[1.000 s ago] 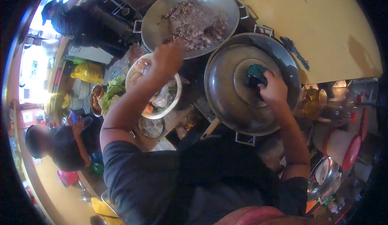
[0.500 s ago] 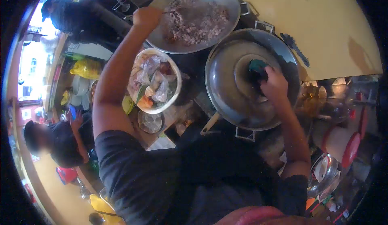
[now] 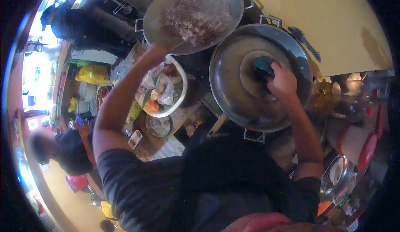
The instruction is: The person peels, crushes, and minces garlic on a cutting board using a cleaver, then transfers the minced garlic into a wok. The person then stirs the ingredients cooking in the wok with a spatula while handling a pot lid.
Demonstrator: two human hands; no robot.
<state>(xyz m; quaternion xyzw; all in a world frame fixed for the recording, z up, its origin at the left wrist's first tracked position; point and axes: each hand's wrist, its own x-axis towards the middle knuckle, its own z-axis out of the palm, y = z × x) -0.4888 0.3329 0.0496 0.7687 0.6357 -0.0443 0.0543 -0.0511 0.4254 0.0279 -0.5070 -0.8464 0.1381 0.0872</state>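
A wide metal pan holds a heap of browned, chopped food. My left hand is at the pan's near left edge, fingers closed round something thin that reaches toward the food; its shape is blurred. To the right, a large pan has a domed metal lid lying in it. My right hand grips a dark green cloth at the middle of this lid. Partly behind my left forearm, a white-rimmed tub contains plastic bags and an orange item.
A person sits or stands at the left; another person is at the upper left. A yellow bag lies between them. Stacked metal bowls and red-rimmed containers are at the right. A wooden handle projects below the lidded pan.
My left hand moved from over the pan's near edge to its left side, then back down to the near left edge. My right hand stays on the cloth at the lid.
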